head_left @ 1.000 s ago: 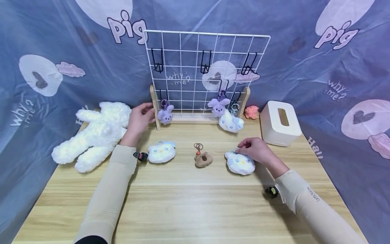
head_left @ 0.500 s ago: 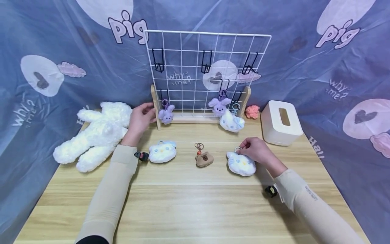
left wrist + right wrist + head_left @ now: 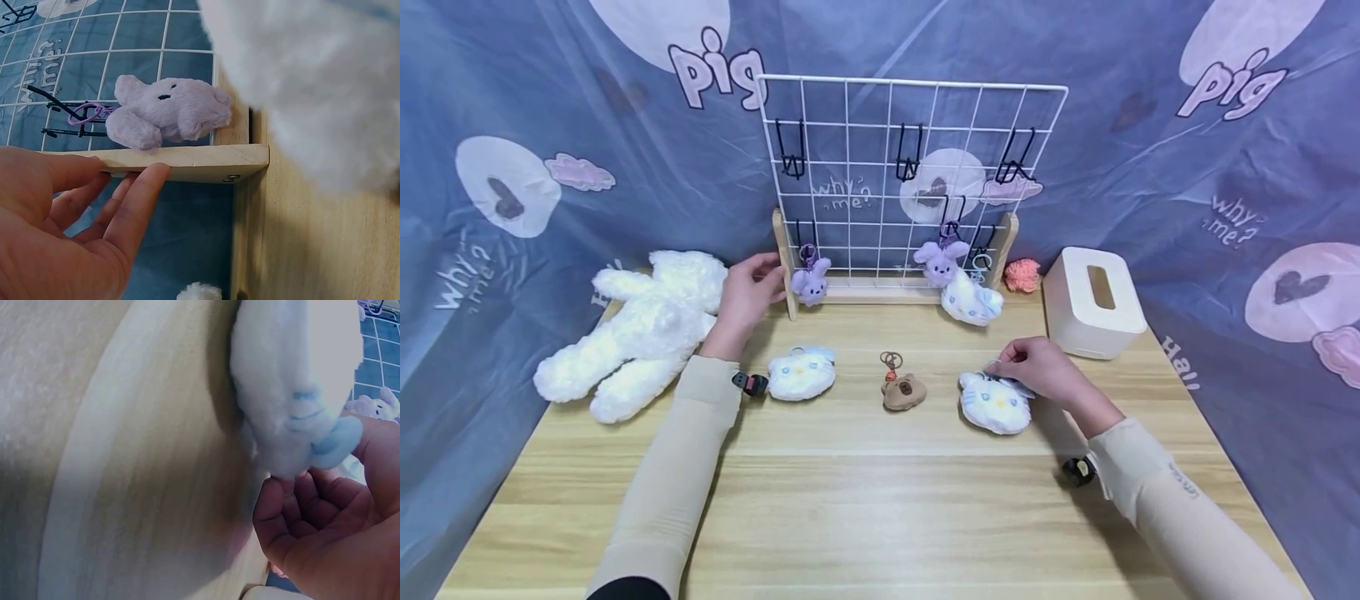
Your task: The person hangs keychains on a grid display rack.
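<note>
At the back left, my left hand (image 3: 750, 289) grips the wooden side post (image 3: 209, 159) of the white wire grid rack (image 3: 910, 83), thumb on one face and fingers on the other. A purple bunny plush keychain (image 3: 169, 112) hangs from a black hook just beside that post. On the right of the table, my right hand (image 3: 1039, 367) pinches the top of a white cat plush keychain (image 3: 996, 406) near its ring. The cat's blue bow (image 3: 337, 444) shows beside the thumb in the right wrist view. Its ring is mostly hidden by the fingers.
Another white cat keychain (image 3: 801, 375) and a brown capybara keychain (image 3: 904, 392) lie on the table (image 3: 880, 508). A second bunny (image 3: 940, 263) and a cat (image 3: 970, 300) hang on the rack's right. A white bear (image 3: 658, 321), tissue box (image 3: 1093, 304) and coral plush (image 3: 1022, 275) stand around.
My right hand has shifted its fingers at the cat's ring, which stood up visibly half a second ago, and the right forearm has swung slightly rightward. The left hand keeps its grip on the post.
</note>
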`<state>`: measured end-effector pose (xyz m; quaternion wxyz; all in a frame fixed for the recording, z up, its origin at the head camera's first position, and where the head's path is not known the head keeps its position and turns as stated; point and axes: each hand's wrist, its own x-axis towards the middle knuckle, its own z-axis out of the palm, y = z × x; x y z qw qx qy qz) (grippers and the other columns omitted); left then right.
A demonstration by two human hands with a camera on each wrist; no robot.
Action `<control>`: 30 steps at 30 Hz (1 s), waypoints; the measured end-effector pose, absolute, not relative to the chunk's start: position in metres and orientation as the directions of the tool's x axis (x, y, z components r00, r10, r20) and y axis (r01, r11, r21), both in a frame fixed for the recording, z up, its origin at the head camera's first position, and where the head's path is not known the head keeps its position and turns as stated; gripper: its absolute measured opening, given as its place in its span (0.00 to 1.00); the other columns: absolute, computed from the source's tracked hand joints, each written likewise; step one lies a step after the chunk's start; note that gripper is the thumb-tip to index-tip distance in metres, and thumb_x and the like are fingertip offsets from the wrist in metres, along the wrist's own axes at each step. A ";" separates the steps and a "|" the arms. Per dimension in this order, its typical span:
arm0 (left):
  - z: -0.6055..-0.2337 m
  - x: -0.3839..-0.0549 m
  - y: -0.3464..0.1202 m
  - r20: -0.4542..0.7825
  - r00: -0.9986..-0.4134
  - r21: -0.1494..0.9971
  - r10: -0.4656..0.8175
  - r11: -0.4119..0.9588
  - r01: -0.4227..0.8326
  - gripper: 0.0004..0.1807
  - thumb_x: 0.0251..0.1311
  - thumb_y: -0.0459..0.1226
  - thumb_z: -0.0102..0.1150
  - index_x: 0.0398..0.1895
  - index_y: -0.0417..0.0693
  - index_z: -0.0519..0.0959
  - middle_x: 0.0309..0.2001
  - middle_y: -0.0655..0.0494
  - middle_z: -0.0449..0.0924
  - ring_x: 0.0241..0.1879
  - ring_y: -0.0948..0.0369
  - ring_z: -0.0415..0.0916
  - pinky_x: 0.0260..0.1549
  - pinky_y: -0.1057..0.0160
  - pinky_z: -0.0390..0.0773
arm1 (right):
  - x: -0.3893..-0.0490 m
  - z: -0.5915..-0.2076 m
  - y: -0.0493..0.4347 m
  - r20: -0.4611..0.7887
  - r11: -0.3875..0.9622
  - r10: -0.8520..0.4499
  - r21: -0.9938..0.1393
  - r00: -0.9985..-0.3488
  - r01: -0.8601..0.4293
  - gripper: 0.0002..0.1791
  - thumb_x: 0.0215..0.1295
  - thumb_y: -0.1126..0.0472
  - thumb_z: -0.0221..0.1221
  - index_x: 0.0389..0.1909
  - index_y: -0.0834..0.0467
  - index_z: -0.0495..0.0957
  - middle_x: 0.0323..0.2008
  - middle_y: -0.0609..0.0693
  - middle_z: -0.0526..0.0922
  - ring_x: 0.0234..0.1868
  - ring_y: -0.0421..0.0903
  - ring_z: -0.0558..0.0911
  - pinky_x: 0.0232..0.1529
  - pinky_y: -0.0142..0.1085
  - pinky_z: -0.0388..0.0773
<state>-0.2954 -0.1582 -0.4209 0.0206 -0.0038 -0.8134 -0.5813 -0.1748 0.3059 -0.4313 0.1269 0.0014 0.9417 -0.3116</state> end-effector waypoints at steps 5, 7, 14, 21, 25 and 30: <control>-0.417 -0.298 -0.157 0.048 -0.999 0.949 -0.016 0.312 0.041 0.24 0.86 0.36 0.56 0.79 0.37 0.76 0.60 0.36 0.79 0.57 0.47 0.85 0.59 0.59 0.96 | -0.176 -0.424 0.308 -0.208 0.779 -0.060 -0.621 -0.976 0.085 0.15 0.76 0.49 0.72 0.40 0.58 0.87 0.32 0.46 0.84 0.34 0.43 0.78 0.30 0.30 0.74; -0.415 -0.299 -0.157 0.046 -0.999 0.953 -0.016 0.302 0.039 0.24 0.86 0.36 0.56 0.79 0.37 0.76 0.60 0.36 0.79 0.56 0.49 0.84 0.59 0.59 0.96 | -0.176 -0.421 0.309 -0.183 0.766 -0.055 -0.639 -0.982 0.076 0.15 0.78 0.49 0.71 0.44 0.59 0.88 0.34 0.48 0.87 0.35 0.43 0.78 0.31 0.31 0.76; -0.417 -0.298 -0.157 0.059 -0.998 0.952 -0.012 0.301 0.053 0.23 0.86 0.35 0.56 0.78 0.36 0.76 0.59 0.36 0.80 0.55 0.50 0.84 0.57 0.62 0.96 | -0.171 -0.418 0.309 -0.114 0.737 -0.054 -0.675 -0.992 0.038 0.15 0.81 0.52 0.67 0.51 0.61 0.89 0.41 0.55 0.91 0.39 0.42 0.81 0.36 0.29 0.80; -0.421 -0.295 -0.159 0.054 -0.998 0.946 -0.014 0.320 0.047 0.24 0.86 0.35 0.55 0.78 0.36 0.76 0.58 0.37 0.79 0.56 0.47 0.85 0.55 0.63 0.96 | -0.165 -0.414 0.309 -0.100 0.688 -0.052 -0.725 -0.994 0.037 0.14 0.83 0.55 0.65 0.53 0.63 0.88 0.41 0.56 0.92 0.40 0.40 0.85 0.37 0.27 0.82; -0.421 -0.294 -0.159 0.054 -0.998 0.948 -0.013 0.316 0.047 0.24 0.86 0.36 0.56 0.78 0.37 0.76 0.58 0.37 0.79 0.56 0.47 0.85 0.55 0.63 0.96 | -0.162 -0.408 0.310 -0.074 0.675 -0.054 -0.737 -0.996 0.018 0.14 0.83 0.56 0.65 0.54 0.64 0.87 0.43 0.58 0.93 0.40 0.39 0.87 0.37 0.26 0.83; -0.420 -0.294 -0.159 0.047 -0.999 0.950 -0.015 0.310 0.040 0.24 0.87 0.37 0.56 0.78 0.37 0.76 0.57 0.36 0.79 0.57 0.45 0.85 0.57 0.61 0.96 | -0.159 -0.400 0.310 -0.038 0.681 -0.064 -0.732 -0.997 -0.016 0.13 0.82 0.58 0.65 0.54 0.65 0.88 0.45 0.60 0.93 0.39 0.35 0.86 0.39 0.22 0.82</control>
